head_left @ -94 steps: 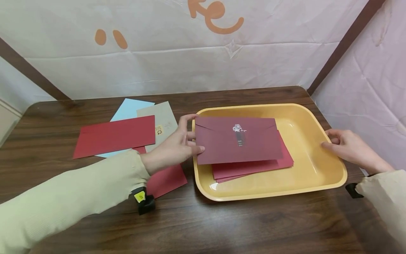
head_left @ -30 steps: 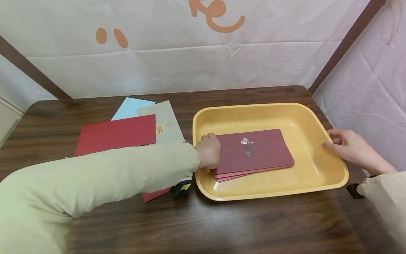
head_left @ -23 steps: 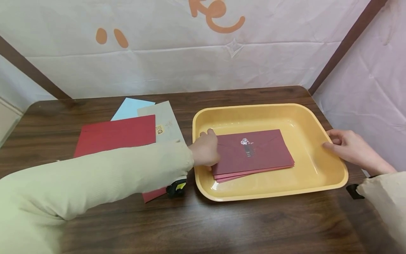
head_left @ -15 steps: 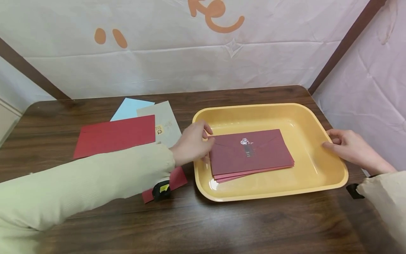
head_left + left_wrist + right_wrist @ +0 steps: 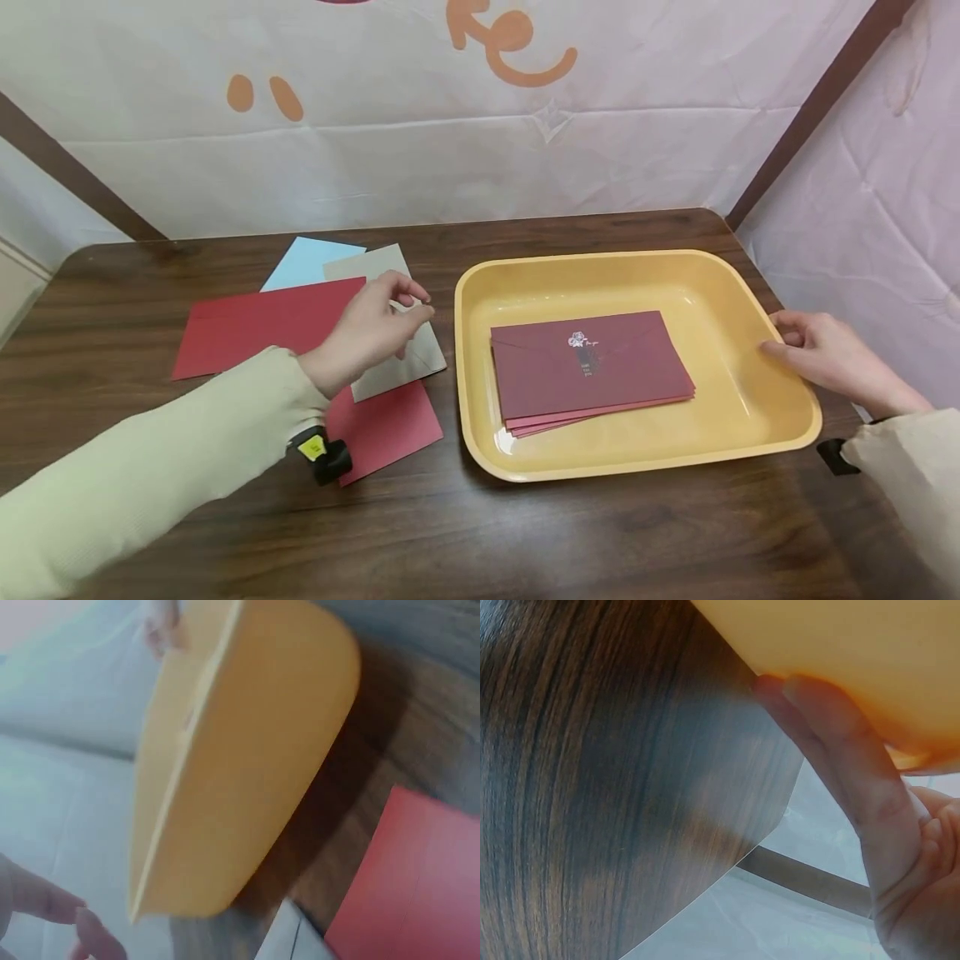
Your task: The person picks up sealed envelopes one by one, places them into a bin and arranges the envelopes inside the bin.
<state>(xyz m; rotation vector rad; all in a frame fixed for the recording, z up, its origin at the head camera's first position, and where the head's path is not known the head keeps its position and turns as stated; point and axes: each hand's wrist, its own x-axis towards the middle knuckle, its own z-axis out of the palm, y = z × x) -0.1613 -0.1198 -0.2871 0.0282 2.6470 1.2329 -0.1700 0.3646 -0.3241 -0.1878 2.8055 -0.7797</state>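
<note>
**Right hand (image 5: 840, 354) grips the yellow tray (image 5: 723, 375), left hand (image 5: 371, 325) is free above the envelopes**

The yellow tray sits flat on the right side of the table (image 5: 487, 533). It has round corners. Inside it, toward its left side, is a small pile of envelopes. The top one, a dark wine-red envelope (image 5: 615, 375), lies flat. It has a white flower (image 5: 576, 339) on it, and a dark patch (image 5: 588, 360) with letters too small to read. Pink-red edges peek out below it.

The right hand pinches the right edge of the tray. Its thumb is over the edge, and its other fingers are on the outside.

The left hand is left of the tray, over the other envelopes. Its fingers are bent softly, its thumb is close to the first finger, and it holds nothing.

Under that hand is a gray envelope (image 5: 408, 375). A bright red envelope (image 5: 262, 325) is to the left, a light blue envelope (image 5: 307, 262) is at the back, and a pink-red envelope (image 5: 390, 429) is at the front, partly under the gray one.

Both arms have pale sleeves (image 5: 172, 462). A black band with a yellow label (image 5: 311, 447) is on the left wrist.

Behind the table hangs a white sheet (image 5: 420, 175) with orange shapes (image 5: 531, 75) on it.
</note>
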